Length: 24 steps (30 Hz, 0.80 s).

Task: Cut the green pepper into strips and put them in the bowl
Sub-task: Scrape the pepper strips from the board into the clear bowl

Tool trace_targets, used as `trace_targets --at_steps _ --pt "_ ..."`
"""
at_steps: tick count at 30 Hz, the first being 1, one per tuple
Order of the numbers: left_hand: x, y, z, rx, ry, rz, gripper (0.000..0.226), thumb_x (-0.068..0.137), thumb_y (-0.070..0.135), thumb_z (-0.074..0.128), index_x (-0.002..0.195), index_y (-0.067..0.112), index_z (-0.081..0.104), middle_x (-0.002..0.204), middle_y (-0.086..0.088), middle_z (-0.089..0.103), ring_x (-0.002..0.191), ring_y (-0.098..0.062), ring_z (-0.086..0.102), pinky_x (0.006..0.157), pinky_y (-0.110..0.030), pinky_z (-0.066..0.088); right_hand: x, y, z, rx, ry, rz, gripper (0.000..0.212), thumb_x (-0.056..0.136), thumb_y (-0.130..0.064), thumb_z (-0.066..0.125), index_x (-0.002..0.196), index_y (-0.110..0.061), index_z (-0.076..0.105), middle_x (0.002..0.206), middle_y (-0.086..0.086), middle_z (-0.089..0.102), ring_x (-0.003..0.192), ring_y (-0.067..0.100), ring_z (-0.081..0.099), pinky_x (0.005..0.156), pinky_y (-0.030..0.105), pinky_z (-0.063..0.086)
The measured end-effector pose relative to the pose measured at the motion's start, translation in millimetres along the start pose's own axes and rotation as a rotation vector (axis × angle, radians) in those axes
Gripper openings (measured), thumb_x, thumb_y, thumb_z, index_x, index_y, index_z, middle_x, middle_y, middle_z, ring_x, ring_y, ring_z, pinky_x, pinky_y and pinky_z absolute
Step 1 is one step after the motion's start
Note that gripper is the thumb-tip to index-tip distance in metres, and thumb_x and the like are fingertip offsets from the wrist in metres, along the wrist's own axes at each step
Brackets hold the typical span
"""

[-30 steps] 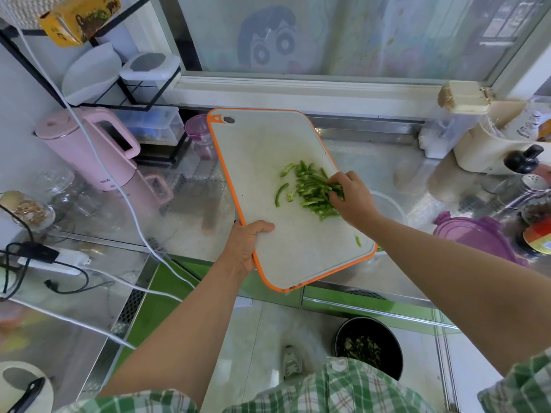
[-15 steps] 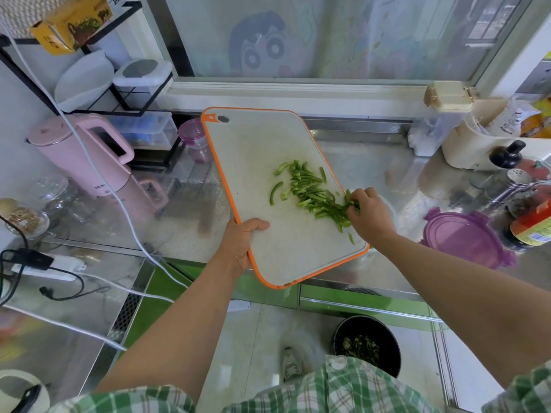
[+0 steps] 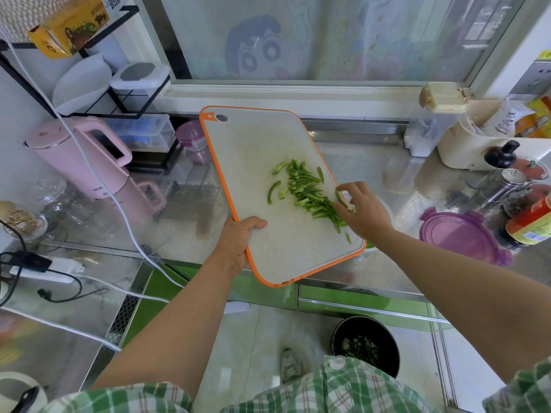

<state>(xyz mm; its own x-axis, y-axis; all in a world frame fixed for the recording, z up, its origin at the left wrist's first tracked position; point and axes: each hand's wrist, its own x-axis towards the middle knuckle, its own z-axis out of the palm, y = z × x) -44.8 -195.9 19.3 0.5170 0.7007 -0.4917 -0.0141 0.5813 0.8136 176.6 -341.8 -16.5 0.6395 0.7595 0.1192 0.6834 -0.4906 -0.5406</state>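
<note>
**Board held over the bowl, strips at its right edge**

The left hand (image 3: 238,242) grips the orange-rimmed cutting board (image 3: 262,150) by its left edge, thumb on top & the other fingers out of sight beneath. The board is held at a slant, w/ its near corner sticking out past the counter (image 3: 179,222) front. The right hand (image 3: 362,213) is spread wide & holds nothing, its fingertips on the pepper strips (image 3: 304,189). These lie in a loose band running toward the board's right edge, w/ a few strays off to the left & one or two near the low corner.

The bowl (image 3: 388,210) is almost all hidden. Only a pale bit of rim shows just right of the right hand, the rest being under the board & wrist, so can't tell what's in it.

Around the board:
- Left: a pink kettle (image 3: 74,156), w/ a white cable (image 3: 125,210) running across in front of it down to the counter edge. A power strip (image 3: 44,268) lies further left.
- Back left: a black rack (image 3: 89,93), w/ a small purple-lidded jar (image 3: 193,141) just beside the board's far corner.
- Right: a purple lid (image 3: 462,234) lies flat near the right forearm. Beyond it are a shaker (image 3: 507,180) & a red-labelled bottle (image 3: 530,222).
- On the floor below: a black bin (image 3: 366,344) w/ scraps in it.
</note>
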Motion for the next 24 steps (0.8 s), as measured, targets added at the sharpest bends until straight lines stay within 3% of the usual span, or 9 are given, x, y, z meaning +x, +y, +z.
trace_targets --at_steps 3,8,12,19,24 --pt "-1 3 2 0.021 -0.009 0.015 0.049 0.079 -0.015 0.056 0.126 -0.002 0.056 0.112 -0.018 0.067 0.091 -0.033 0.066 0.067 -0.041 0.06 1 -13 8 0.012 -0.082 -0.221 0.044 0.089 -0.028 0.063 0.131 -0.019 0.053 0.131 0.006 0.05 0.118 0.023 0.049 0.095 0.035 0.042" --pt "-3 10 3 0.044 -0.013 0.034 0.033 0.08 -0.015 0.055 0.105 0.005 0.064 0.099 -0.012 0.069 0.081 -0.028 0.067 0.063 -0.037 0.06 3 -8 13 0.008 -0.055 -0.14 0.025 0.088 -0.015 0.062 0.113 -0.011 0.059 0.106 0.009 0.058 0.096 0.027 0.058 0.08 0.039 0.049" --pt "-4 12 3 0.044 -0.019 0.047 0.031 0.08 -0.016 0.055 0.095 0.009 0.065 0.091 -0.009 0.071 0.075 -0.024 0.069 0.059 -0.035 0.06 -1 6 10 -0.02 -0.051 -0.061 0.018 0.084 -0.006 0.06 0.102 -0.006 0.063 0.1 0.013 0.061 0.091 0.034 0.058 0.076 0.041 0.048" --pt "-3 20 3 0.059 -0.056 0.069 0.032 0.08 -0.017 0.054 0.101 0.006 0.065 0.096 -0.011 0.071 0.081 -0.027 0.069 0.066 -0.039 0.061 -7 22 5 -0.083 -0.022 0.096 0.016 0.089 -0.013 0.057 0.102 -0.008 0.066 0.104 0.013 0.059 0.098 0.033 0.058 0.081 0.039 0.048" --pt "-2 27 6 0.076 -0.068 0.072 0.032 0.08 -0.016 0.054 0.102 0.004 0.065 0.102 -0.015 0.069 0.083 -0.029 0.068 0.066 -0.038 0.061 -4 0 6 0.062 -0.028 -0.094 0.037 0.088 -0.021 0.064 0.124 -0.016 0.058 0.124 0.007 0.053 0.111 0.026 0.053 0.09 0.037 0.045"
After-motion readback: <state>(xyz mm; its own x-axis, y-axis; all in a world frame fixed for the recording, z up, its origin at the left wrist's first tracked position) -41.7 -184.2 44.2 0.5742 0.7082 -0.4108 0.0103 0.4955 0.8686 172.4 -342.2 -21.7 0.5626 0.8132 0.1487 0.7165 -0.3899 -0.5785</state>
